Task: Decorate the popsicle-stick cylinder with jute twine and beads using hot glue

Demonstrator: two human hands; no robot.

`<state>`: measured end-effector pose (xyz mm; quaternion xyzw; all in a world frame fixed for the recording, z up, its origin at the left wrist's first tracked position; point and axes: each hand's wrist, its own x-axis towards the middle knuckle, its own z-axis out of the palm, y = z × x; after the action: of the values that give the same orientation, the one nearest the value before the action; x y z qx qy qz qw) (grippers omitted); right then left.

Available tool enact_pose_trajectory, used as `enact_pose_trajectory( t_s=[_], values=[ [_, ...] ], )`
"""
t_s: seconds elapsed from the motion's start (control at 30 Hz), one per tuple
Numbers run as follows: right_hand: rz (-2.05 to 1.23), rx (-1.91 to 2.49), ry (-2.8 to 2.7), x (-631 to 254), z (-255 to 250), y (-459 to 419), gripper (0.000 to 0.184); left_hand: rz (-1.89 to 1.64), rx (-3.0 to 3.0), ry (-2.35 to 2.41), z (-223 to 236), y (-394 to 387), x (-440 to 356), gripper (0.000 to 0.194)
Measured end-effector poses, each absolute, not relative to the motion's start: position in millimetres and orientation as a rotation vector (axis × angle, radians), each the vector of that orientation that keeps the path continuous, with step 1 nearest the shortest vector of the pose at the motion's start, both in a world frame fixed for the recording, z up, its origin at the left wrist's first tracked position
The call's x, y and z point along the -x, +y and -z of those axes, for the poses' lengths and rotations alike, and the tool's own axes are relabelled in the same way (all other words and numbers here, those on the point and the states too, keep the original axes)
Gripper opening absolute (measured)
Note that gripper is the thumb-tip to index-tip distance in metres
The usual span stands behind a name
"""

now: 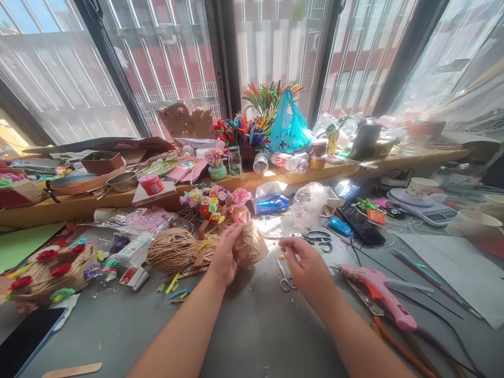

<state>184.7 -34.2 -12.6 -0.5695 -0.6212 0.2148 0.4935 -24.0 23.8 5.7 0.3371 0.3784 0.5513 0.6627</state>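
My left hand (225, 255) is closed round a small twine-wrapped cup (252, 244), tilted, with a paler brown patch on its side. Just right of the cup, my right hand (306, 265) has its thumb and fingers bent together, with a small yellow piece (282, 257) at the fingertips. Small scissors (284, 278) lie on the table beneath that hand. Behind it rest larger black-handled scissors (319, 239). A ball of twine (172, 250) sits left of the cup, and a pink glue gun (380, 294) lies to the right.
A twine basket with felt flowers (59, 268) stands at the left, above a phone (31, 338). Behind are flower pots (210, 202) and a blue tissue pack (271, 203). Cables, pencils (433, 281), paper (452, 268) and a scale (427, 210) occupy the right.
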Motion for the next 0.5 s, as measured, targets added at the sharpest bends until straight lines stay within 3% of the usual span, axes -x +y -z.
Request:
enact_pose_trajectory(
  t_s=[0.2, 0.5],
  values=[
    [-0.659, 1.310, -1.328, -181, 20, -35, 0.023, -1.152, -0.907, 0.873, -6, 17, 23, 0.069],
    [-0.818, 1.117, -1.320, -172, 32, -31, 0.062, -0.966, -1.177, 0.779, -2, 14, 25, 0.075]
  ],
)
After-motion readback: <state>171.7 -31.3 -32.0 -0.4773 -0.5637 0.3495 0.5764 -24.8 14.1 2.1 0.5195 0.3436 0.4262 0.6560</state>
